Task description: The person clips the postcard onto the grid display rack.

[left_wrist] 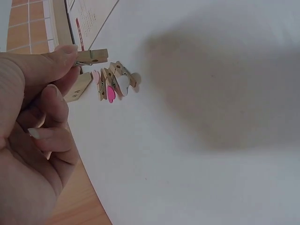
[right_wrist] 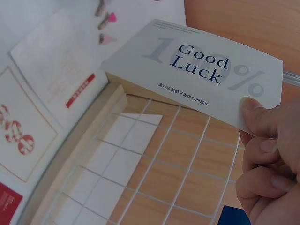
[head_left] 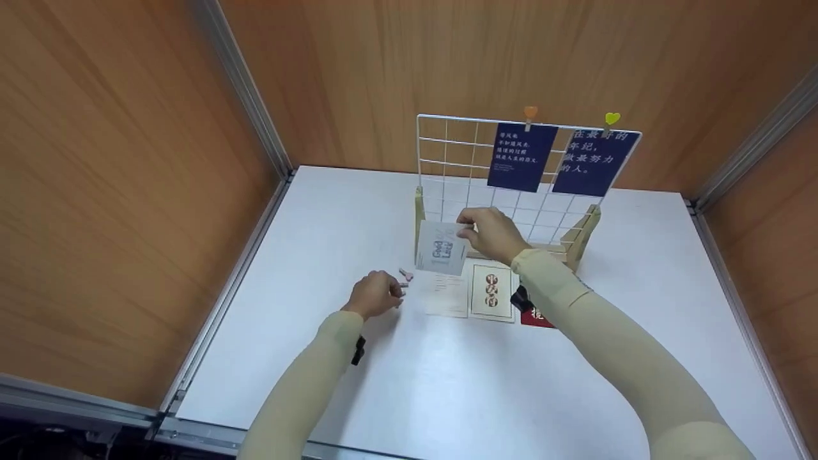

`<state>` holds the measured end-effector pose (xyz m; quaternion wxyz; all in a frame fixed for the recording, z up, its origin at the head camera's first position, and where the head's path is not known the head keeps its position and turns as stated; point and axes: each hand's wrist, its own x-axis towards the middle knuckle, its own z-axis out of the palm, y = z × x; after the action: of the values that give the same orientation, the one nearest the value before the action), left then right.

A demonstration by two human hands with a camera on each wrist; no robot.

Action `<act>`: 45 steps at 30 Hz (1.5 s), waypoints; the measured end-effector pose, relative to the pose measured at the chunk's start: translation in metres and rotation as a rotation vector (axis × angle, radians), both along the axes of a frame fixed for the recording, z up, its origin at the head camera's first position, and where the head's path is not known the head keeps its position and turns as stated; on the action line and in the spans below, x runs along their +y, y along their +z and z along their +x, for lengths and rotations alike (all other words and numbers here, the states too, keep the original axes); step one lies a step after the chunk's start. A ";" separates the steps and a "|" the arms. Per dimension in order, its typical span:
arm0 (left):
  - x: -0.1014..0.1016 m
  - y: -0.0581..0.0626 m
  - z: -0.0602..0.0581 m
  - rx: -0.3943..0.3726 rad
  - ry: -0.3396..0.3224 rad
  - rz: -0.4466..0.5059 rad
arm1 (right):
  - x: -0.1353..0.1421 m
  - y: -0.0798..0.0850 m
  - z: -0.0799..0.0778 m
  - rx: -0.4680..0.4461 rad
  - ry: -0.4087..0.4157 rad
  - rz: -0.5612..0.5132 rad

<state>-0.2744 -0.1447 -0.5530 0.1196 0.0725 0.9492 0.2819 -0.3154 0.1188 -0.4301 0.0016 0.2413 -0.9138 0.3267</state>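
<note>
My left hand (head_left: 377, 295) pinches a wooden clothespin (left_wrist: 96, 56) between thumb and index finger, low over the white table. Beside it lie several small clothespins (left_wrist: 111, 93) with pink and white hearts. My right hand (head_left: 492, 231) grips a pale "Good Luck" card (right_wrist: 197, 70) by its edge, thumb on the printed side. The card is held up in front of the left part of a white wire grid rack (head_left: 460, 117). Two navy cards (head_left: 523, 163) with white writing hang at the grid's right side, under an orange heart clothespin (head_left: 530, 114) and a yellow heart clothespin (head_left: 612, 119).
Wooden feet (head_left: 581, 237) carry the grid. Before it lie a white card (head_left: 446, 300), a cream card (head_left: 492, 310) with red round prints and a red card (head_left: 537, 321), partly covered by the right forearm. Wood-grain walls (head_left: 358, 76) enclose the table at the back and sides.
</note>
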 end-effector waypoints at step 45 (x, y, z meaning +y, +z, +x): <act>0.001 0.030 -0.013 0.079 -0.005 0.000 | -0.005 0.094 -0.056 0.184 -0.222 0.036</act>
<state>-0.2872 -0.1434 -0.5227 0.0828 0.0860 0.9530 0.2785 -0.3710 0.1134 -0.3362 0.1173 0.1677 -0.9365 0.2847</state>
